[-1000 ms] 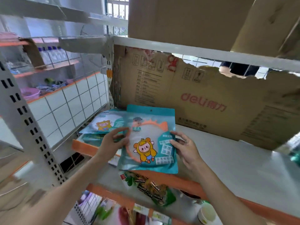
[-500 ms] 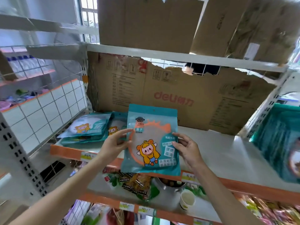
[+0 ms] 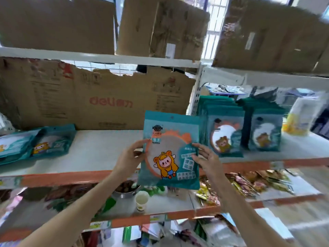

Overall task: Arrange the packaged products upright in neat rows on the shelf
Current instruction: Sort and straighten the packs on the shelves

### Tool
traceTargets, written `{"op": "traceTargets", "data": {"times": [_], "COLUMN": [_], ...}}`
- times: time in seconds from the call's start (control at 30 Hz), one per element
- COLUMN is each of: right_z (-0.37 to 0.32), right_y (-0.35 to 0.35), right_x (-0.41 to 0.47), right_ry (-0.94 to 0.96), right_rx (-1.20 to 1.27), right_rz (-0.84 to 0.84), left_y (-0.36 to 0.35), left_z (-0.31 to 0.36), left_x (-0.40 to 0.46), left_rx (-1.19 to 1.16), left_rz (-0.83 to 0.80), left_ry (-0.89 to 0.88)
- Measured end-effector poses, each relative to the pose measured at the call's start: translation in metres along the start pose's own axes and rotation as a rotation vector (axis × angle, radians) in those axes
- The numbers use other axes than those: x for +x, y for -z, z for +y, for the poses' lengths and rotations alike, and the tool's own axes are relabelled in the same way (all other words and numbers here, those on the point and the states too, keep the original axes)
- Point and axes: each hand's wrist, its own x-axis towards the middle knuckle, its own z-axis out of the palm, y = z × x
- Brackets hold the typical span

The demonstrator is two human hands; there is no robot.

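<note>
Left hand [image 3: 130, 156], centre of the frame: grips the left edge of a teal packet [image 3: 170, 152], fingers curled onto its front. Right hand [image 3: 206, 160], just right of centre: grips the packet's right edge, fingertips on the front near the printed panels.

Teal packet, held: upright, face toward the camera, in the air in front of the orange front edge of the shelf [image 3: 106, 152]. Front shows an orange ring around a clear round window, a cartoon figure in a yellow hood, and the word MIRROR at upper left.

Standing packets [image 3: 226, 132], right of centre: same teal design, packed upright in two rows on the white shelf board, just right of the held packet. Right-hand row is blurred.

Flat packets [image 3: 41, 141], left edge of the frame: same design, lying on their backs in a loose overlapping pile on the same shelf level, well apart from the standing rows.

Cardboard sheet [image 3: 99, 97], centre left: brown, torn along its top edge, red "deli" lettering, standing against the back of the shelf.

Cardboard boxes [image 3: 160, 27], top of the frame: several, brown, on the level above.

Yellow and white pack [image 3: 300, 116], right edge: blurred, contents cannot be told.

Lower shelf, bottom centre: metal pot [image 3: 124, 196] with dark contents, a paper cup [image 3: 141, 200] just beside it, and mixed snack packets [image 3: 249, 184] toward the right.
</note>
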Motion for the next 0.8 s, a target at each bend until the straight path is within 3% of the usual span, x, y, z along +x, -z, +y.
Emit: {"op": "traceTargets", "data": {"times": [0.3, 0.8], "right_z": [-0.003, 0.01], "right_y": [0.146, 0.263], "right_x": [-0.045, -0.016], "right_ry": [0.041, 0.035], "right_rx": [-0.025, -0.041], "right_rz": [0.199, 0.408], "left_y": [-0.139, -0.271], "left_z": [0.064, 0.086], "left_x": [-0.014, 0.046], "left_rx": [-0.069, 0.046], "left_rz": [-0.226, -0.42], "left_ry": [-0.02, -0.132]}}
